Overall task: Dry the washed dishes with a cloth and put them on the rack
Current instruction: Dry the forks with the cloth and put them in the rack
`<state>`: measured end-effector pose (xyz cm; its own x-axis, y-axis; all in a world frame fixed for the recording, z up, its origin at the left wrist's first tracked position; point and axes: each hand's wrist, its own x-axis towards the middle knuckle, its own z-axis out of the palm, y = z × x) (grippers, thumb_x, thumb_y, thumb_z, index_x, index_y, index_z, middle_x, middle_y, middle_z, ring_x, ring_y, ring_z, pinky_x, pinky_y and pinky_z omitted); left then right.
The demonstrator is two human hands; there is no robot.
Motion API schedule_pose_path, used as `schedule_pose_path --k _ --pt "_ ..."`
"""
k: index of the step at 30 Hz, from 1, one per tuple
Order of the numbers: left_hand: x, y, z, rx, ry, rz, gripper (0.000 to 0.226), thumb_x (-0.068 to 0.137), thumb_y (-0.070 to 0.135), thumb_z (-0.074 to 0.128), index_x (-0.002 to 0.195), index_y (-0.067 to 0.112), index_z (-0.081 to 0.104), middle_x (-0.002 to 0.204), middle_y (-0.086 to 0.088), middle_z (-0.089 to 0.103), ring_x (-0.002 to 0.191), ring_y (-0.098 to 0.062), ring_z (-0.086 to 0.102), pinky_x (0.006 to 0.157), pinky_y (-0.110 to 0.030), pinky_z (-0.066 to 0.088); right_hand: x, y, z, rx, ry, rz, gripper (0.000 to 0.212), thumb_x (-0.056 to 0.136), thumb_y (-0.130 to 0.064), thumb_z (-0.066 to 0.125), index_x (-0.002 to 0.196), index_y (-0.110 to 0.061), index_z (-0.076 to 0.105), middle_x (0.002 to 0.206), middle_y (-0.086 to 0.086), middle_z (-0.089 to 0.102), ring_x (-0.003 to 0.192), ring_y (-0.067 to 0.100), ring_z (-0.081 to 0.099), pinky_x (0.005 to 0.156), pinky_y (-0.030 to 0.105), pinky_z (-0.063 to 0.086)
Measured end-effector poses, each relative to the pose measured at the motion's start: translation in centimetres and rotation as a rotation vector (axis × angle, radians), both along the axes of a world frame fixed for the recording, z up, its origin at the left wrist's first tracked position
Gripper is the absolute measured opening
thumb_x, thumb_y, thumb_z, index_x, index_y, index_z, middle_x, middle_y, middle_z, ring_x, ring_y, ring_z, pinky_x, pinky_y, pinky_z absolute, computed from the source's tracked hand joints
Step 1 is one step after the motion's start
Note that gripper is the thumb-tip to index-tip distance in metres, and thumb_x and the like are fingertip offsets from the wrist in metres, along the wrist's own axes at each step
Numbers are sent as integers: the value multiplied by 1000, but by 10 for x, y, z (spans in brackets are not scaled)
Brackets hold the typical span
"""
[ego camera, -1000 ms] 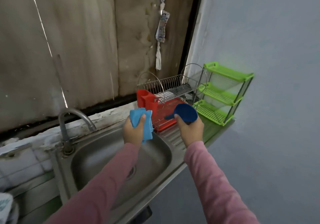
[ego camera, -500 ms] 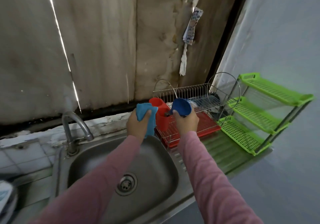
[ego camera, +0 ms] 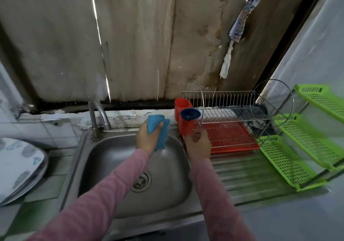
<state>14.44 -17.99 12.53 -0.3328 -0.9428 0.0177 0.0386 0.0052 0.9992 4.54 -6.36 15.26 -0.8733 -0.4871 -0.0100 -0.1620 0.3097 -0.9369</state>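
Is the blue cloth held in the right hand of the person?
No, the left hand grips the blue cloth, and the right hand has no cloth in it.

The scene is dimly lit; daylight is admitted through a narrow crack [ego camera: 95,17] in the wooden wall [ego camera: 139,36]. Edges are bowed by the wide lens, and the green shelf [ego camera: 307,147] is smeared by blur.
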Motion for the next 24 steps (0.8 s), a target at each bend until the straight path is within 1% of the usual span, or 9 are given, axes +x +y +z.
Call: schedule_pose_path --k 3,7,8,10,12,15,17,20,24 --pt "20 17 -10 14 4 42 23 92 29 67 113 22 62 99 3 66 87 -15 63 65 -20 48 17 4 -16 49 1 177 21 95 -21 62 113 -13 56 104 0 61 94 17 58 82 27 40" --pt "52 35 -28 17 -45 95 18 91 35 68 107 29 63 100 5 69 91 -16 66 74 -29 53 37 6 -39 87 15 302 32 95 -35 62 123 -22 58 126 -2 62 116 19 57 97 33 44" --pt "62 39 -34 30 -42 118 17 91 34 69 106 30 63 100 4 69 91 -16 66 75 -29 54 44 7 -42 99 8 334 33 96 -37 60 126 -24 58 128 -5 60 118 17 56 95 30 42" --pt "86 48 -42 46 -50 182 17 90 29 70 106 25 64 97 5 69 87 -12 65 68 -18 52 60 9 -49 113 -15 408 35 99 -37 56 131 -25 56 130 -8 56 116 11 52 93 24 36" --pt "114 58 -52 66 -68 243 18 91 26 70 107 22 64 94 9 66 83 -6 62 62 -11 48 78 13 -56 113 -29 480 29 101 -33 52 129 -26 58 128 -10 56 109 7 51 88 20 37" --pt "161 67 -67 86 -110 307 13 88 29 72 97 31 63 95 8 68 88 -12 65 74 -25 53 109 18 -72 92 15 588 18 102 -23 51 115 -21 64 119 -5 64 97 6 58 75 8 40" --pt "192 71 -75 127 -110 343 15 87 30 73 99 28 64 97 3 70 89 -16 66 77 -31 55 132 19 -81 89 14 648 14 102 -21 52 108 -23 64 113 -2 65 101 12 61 83 15 44" --pt "235 72 -78 150 -101 403 19 87 32 73 103 23 66 98 1 71 87 -17 67 75 -30 56 172 13 -88 125 1 743 15 102 -23 52 111 -24 63 116 -5 63 111 13 58 97 28 44" --pt "296 67 -82 141 -110 463 22 87 29 73 105 19 66 94 5 69 81 -8 63 63 -14 49 234 -4 -90 149 12 852 22 102 -25 51 121 -19 61 117 -8 61 112 9 55 98 26 42"
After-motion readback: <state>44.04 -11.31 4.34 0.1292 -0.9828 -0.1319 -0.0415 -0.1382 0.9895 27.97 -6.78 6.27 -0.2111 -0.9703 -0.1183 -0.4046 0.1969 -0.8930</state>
